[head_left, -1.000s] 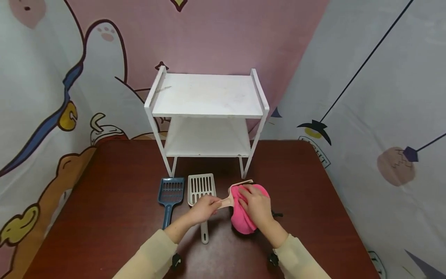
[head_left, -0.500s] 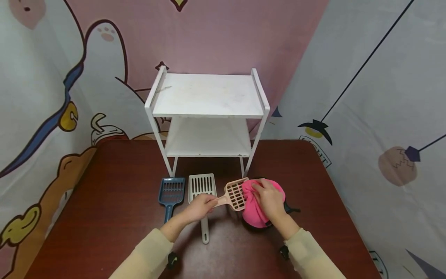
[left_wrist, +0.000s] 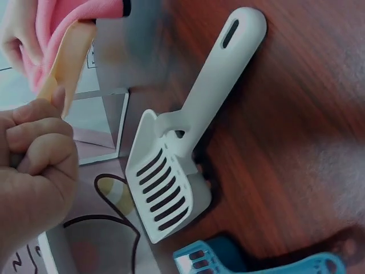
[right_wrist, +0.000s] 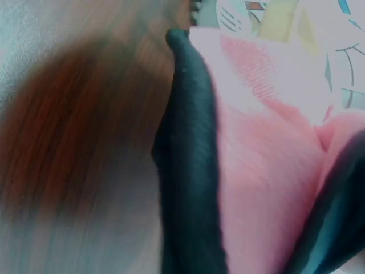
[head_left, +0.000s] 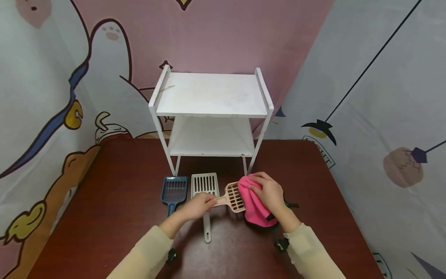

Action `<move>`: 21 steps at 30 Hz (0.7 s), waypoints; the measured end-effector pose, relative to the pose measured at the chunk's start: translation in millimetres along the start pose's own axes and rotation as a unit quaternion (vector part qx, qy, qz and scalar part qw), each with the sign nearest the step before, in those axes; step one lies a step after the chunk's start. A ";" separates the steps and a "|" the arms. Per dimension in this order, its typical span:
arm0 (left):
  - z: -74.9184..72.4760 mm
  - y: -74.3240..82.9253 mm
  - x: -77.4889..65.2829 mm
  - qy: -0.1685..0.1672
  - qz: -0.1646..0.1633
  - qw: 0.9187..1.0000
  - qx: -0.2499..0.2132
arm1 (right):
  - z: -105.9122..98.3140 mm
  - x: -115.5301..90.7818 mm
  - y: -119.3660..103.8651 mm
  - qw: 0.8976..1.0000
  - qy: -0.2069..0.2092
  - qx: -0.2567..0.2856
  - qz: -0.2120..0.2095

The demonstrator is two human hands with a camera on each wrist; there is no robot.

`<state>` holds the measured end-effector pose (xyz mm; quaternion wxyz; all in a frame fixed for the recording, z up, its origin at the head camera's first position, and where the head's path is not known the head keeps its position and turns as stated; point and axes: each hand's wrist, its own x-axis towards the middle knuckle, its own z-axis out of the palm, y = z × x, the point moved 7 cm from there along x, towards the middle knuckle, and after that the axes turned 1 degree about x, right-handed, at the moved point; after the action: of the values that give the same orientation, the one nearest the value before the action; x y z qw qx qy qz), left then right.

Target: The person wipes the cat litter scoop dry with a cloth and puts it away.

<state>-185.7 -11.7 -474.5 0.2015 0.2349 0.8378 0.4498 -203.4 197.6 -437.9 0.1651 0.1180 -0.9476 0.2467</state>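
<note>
My left hand point(head_left: 198, 205) grips the handle of a peach-coloured litter scoop point(head_left: 235, 197), held above the table with its slotted head pointing right. My right hand point(head_left: 270, 192) holds a bunched pink cloth point(head_left: 256, 207) with dark edging at the right edge of the scoop's head. Part of that head is hidden behind the cloth. In the right wrist view the cloth point(right_wrist: 262, 165) and its dark border fill much of the picture, and the fingers are out of sight. The left wrist view has the left hand point(left_wrist: 43, 154) curled round the scoop's handle.
A white litter scoop point(head_left: 204, 183) lies on the brown table point(head_left: 122, 217), partly under my left hand. To its left lies a blue litter scoop point(head_left: 174, 190). Behind them stands a white two-tier shelf point(head_left: 212, 95), against a wall with cartoon drawings.
The right hand has drawn the cloth rightward off most of the scoop's head, uncovering its holes, then shifted slightly back and away. The left hand keeps its grip on the scoop.
</note>
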 end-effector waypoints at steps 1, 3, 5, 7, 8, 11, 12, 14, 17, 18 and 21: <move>0.7 1.3 0.3 -0.004 0.005 1.000 0.004 | 2.1 0.1 -0.2 1.000 -0.005 -0.011 -0.004; 1.5 3.6 -0.3 -0.011 0.014 1.000 0.011 | 5.3 -0.5 2.0 1.000 -0.017 -0.022 -0.007; 1.6 4.0 -1.8 -0.018 0.020 0.999 0.020 | 6.6 -1.9 9.0 0.999 -0.028 -0.025 0.001; 0.8 3.6 -3.8 -0.023 0.024 0.999 0.017 | 5.3 -3.3 20.0 0.999 -0.038 -0.022 0.022; 0.0 3.3 -4.7 -0.024 0.025 0.999 0.019 | 3.4 -3.8 26.2 0.998 -0.041 -0.019 0.036; -3.2 2.6 -6.2 -0.027 0.021 0.999 0.021 | -5.7 -4.4 44.7 0.996 -0.041 -0.008 0.078; -4.7 2.9 -6.1 -0.025 0.020 0.999 0.022 | -10.1 -4.0 49.8 0.995 -0.036 0.001 0.091; -8.1 3.7 -5.2 -0.017 0.016 0.999 0.034 | -19.8 -2.5 56.5 0.994 -0.021 0.018 0.104; -12.5 5.4 -3.0 -0.005 0.016 0.999 0.045 | -33.9 1.1 60.7 0.994 0.009 0.037 0.103; -13.7 5.9 -2.3 0.001 0.017 0.999 0.049 | -38.0 2.2 60.9 0.994 0.019 0.044 0.101; -17.4 6.9 -0.3 0.022 0.018 0.998 0.064 | -46.7 5.3 59.8 0.993 0.037 0.055 0.094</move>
<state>-193.6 -20.1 -459.7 0.1595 0.2528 0.8645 0.4041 -214.6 271.3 -423.1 0.1698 0.0284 -0.9326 0.3171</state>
